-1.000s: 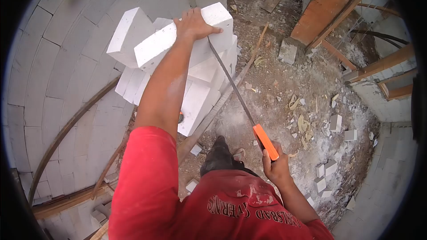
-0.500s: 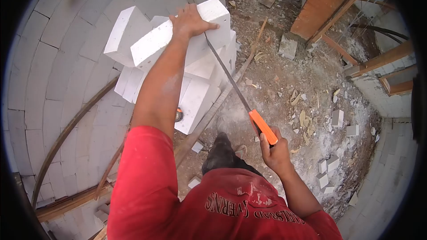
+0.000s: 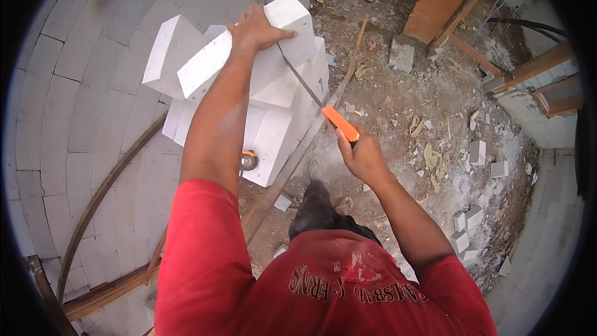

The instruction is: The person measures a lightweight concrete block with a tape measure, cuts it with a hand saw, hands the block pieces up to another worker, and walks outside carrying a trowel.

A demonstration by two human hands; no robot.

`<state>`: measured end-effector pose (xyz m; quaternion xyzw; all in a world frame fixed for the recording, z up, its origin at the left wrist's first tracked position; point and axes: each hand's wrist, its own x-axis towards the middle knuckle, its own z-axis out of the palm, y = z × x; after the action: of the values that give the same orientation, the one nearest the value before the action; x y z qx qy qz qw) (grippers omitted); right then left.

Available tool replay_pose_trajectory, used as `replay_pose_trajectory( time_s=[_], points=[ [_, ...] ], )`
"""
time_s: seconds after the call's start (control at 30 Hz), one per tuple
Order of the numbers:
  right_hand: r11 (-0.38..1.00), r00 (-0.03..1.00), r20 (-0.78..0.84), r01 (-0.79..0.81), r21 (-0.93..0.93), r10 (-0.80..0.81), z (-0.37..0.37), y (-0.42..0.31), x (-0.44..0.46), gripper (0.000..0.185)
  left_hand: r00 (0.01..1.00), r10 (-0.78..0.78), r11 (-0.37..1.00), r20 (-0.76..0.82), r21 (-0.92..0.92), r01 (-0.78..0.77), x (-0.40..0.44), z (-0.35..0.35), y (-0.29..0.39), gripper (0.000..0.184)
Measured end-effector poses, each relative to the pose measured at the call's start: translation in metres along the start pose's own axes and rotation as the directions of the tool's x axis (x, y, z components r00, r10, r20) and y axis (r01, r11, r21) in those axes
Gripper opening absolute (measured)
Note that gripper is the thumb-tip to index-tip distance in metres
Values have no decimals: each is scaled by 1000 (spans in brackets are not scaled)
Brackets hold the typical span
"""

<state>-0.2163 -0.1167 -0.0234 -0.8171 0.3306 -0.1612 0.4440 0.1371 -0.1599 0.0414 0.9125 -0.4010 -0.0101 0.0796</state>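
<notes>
A hand saw [image 3: 339,123] with an orange handle is gripped in my right hand [image 3: 365,155], and its dark blade runs up into the side of a long white block [image 3: 205,66]. My left hand [image 3: 254,30] lies spread on top of that block, thumb apart from the fingers, beside the blade. The block rests tilted on other white blocks [image 3: 273,130]. Another white block [image 3: 168,50] stands just left of it. On the lower blocks, by my left forearm, sits a round orange and black tape measure [image 3: 249,160].
A pale block wall [image 3: 93,118] curves along the left. A long wooden strip [image 3: 283,183] leans beside the stack. Small block offcuts [image 3: 477,152] and rubble lie on the ground at the right. An orange-brown wooden panel [image 3: 441,3] stands at the upper right.
My right hand has pushed the saw up and left, so less blade shows between handle and block. My left hand stays on the block. The whole view has shifted slightly.
</notes>
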Motion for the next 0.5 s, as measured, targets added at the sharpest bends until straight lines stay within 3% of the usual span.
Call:
replay_pose_trajectory(
  time_s=[0.07,0.13,0.2,0.33,0.37,0.5],
  points=[
    [998,1000,-12,8,-65,-8,33,-17,72,45,1000,-8,1000,11,12,8,1,-2,2,113],
    [997,1000,14,-19,-72,20,27,-17,71,46,1000,-6,1000,23,8,5,-1,-4,7,113],
    [997,996,49,-72,-21,72,2,2,19,44,1000,-9,1000,26,-5,9,-2,-3,3,114],
    [997,1000,0,8,75,-8,-31,29,-109,38,999,-51,998,-9,-21,51,-2,-1,-1,113],
    [997,1000,-7,29,70,-28,-29,24,-99,38,999,-52,999,-11,-17,52,-1,-5,-1,112],
    [999,1000,-2,17,-43,-17,37,-3,88,46,1000,-21,1000,-12,17,21,-5,-2,4,112]
  ],
)
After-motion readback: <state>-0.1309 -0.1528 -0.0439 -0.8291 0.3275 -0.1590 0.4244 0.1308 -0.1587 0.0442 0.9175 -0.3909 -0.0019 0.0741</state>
